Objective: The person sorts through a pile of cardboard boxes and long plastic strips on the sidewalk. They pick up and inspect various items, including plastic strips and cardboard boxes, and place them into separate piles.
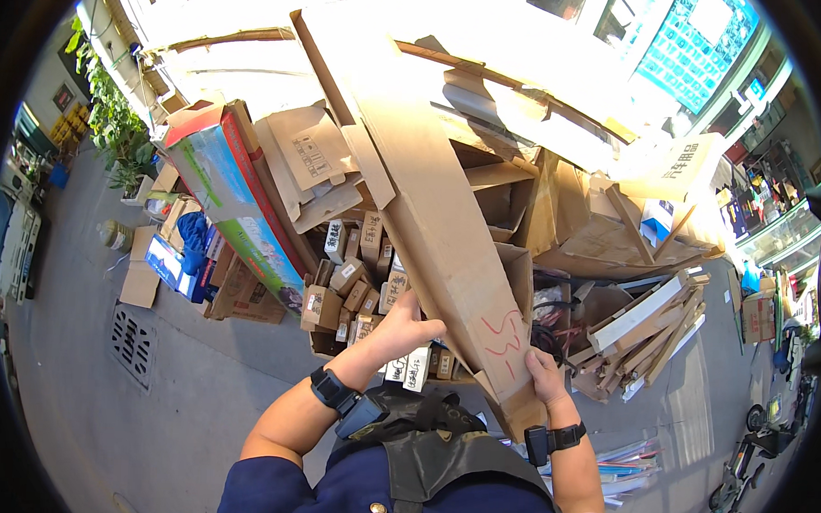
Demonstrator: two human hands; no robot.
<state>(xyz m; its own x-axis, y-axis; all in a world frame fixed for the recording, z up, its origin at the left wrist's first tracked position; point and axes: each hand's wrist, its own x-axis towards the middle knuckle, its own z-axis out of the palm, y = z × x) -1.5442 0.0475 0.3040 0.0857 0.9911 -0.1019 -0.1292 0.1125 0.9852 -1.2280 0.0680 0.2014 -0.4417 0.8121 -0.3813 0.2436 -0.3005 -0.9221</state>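
Observation:
A long cardboard box (pixel 446 217) with red handwriting near its lower end slants from before my body up and away over the other boxes. My right hand (pixel 547 376) grips its near right edge, thumb on the upper face. At its left side is my left hand (pixel 408 327), thumb out towards the box edge; whether its fingers hold the box cannot be told. Below lie several small cardboard cartons (pixel 347 276) packed upright in a larger box, some with writing. Left of them leans a tall printed carton (pixel 239 203) beside flattened cardboard (pixel 305 151).
A stack of cardboard strips (pixel 648 333) lies on the right, with cables (pixel 551 316) in a box beside it. Large cardboard boxes (pixel 575 208) stand beyond. Plastic-wrapped strips (pixel 623 467) lie on the ground at lower right. A drain grate (pixel 133 345) is at left, a scooter (pixel 739 465) at far right.

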